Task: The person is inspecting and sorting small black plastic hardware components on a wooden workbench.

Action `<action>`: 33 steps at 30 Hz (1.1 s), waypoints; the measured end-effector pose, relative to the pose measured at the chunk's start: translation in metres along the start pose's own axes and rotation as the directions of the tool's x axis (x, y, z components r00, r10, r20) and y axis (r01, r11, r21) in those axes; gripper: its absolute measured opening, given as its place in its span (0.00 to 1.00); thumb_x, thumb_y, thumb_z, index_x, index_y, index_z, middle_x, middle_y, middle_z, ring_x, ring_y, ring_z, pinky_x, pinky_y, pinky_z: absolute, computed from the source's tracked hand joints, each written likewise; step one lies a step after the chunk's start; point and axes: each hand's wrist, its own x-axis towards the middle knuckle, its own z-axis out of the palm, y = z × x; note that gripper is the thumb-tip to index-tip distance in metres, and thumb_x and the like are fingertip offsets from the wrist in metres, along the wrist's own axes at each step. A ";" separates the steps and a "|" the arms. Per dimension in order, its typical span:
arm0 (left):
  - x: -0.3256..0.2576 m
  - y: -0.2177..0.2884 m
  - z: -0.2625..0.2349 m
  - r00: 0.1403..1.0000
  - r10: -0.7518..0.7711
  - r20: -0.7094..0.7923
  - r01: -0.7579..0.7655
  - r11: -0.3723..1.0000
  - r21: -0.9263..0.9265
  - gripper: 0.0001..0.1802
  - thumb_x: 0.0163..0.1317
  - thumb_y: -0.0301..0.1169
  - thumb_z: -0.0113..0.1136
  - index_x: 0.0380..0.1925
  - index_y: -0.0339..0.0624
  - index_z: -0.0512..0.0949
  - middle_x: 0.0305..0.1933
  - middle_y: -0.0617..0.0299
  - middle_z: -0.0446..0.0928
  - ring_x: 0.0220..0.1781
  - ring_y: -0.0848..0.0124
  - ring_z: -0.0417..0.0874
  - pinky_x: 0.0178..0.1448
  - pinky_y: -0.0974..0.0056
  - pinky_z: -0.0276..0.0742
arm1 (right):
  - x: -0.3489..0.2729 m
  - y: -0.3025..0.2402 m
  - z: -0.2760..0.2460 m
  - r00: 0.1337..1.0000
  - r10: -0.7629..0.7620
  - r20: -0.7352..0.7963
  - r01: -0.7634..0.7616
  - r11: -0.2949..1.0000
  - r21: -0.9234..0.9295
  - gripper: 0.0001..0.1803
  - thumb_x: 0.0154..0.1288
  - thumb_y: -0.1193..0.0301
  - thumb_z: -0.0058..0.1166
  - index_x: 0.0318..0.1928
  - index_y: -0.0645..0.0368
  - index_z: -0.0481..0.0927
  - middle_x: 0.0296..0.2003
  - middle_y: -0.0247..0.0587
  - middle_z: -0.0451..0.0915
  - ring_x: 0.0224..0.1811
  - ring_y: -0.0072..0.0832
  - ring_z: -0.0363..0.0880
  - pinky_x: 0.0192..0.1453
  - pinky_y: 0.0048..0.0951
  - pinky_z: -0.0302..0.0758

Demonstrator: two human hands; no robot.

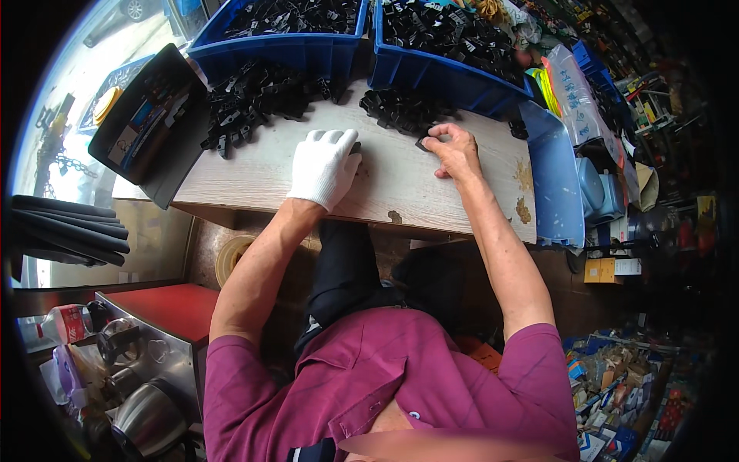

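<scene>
Head camera view: my bare right hand (454, 150) had its thumb and forefinger pinched on a small black piece (422, 144), just above the pale tabletop (408, 185), at the near edge of the right pile of black parts (400, 106). My left hand (322, 165), in a white glove, was over the table with fingers curled; a dark bit showed by its thumb, but I couldn't tell whether I gripped it. Beyond, two blue bins (281, 55) held more black parts.
</scene>
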 end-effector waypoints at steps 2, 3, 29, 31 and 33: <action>-0.004 -0.009 0.001 0.998 0.048 0.045 -0.051 0.996 0.067 0.15 0.61 0.26 0.63 0.49 0.43 0.82 0.45 0.53 0.85 0.48 0.49 0.83 0.54 0.51 0.80 | 0.000 0.002 0.001 1.000 -0.002 0.007 0.002 1.000 -0.022 0.15 0.62 0.69 0.67 0.48 0.60 0.82 0.21 0.31 0.77 0.12 0.17 0.65 0.16 0.24 0.72; -0.005 -0.010 0.001 0.998 0.047 0.046 -0.050 0.997 0.067 0.15 0.61 0.26 0.63 0.49 0.43 0.82 0.45 0.53 0.85 0.48 0.49 0.83 0.54 0.51 0.80 | 0.000 0.003 0.000 1.000 0.004 0.019 -0.005 1.000 0.016 0.15 0.62 0.70 0.67 0.48 0.60 0.82 0.22 0.32 0.78 0.12 0.16 0.66 0.16 0.23 0.73; -0.020 0.006 -0.001 0.998 0.050 -0.027 -0.051 0.998 -0.022 0.07 0.61 0.30 0.65 0.39 0.45 0.83 0.39 0.56 0.84 0.42 0.52 0.82 0.47 0.53 0.81 | -0.009 0.002 -0.007 0.995 -0.042 0.085 0.050 0.994 -0.094 0.17 0.58 0.70 0.69 0.48 0.61 0.84 0.24 0.31 0.78 0.21 0.19 0.73 0.19 0.24 0.77; -0.022 0.010 -0.003 0.999 0.030 0.024 -0.029 0.999 -0.025 0.09 0.61 0.30 0.65 0.42 0.45 0.83 0.41 0.55 0.85 0.44 0.52 0.83 0.50 0.54 0.81 | -0.020 -0.005 -0.011 0.986 0.034 0.162 -0.025 0.998 -0.055 0.19 0.61 0.70 0.68 0.51 0.62 0.82 0.22 0.27 0.74 0.18 0.16 0.69 0.18 0.21 0.72; -0.022 0.010 -0.002 0.997 0.011 0.074 -0.009 1.000 -0.028 0.12 0.61 0.29 0.65 0.45 0.45 0.83 0.44 0.55 0.85 0.47 0.52 0.84 0.52 0.54 0.81 | -0.027 -0.001 -0.009 0.976 0.012 0.219 -0.002 0.999 -0.045 0.16 0.59 0.70 0.68 0.47 0.61 0.83 0.21 0.26 0.73 0.19 0.16 0.68 0.19 0.23 0.75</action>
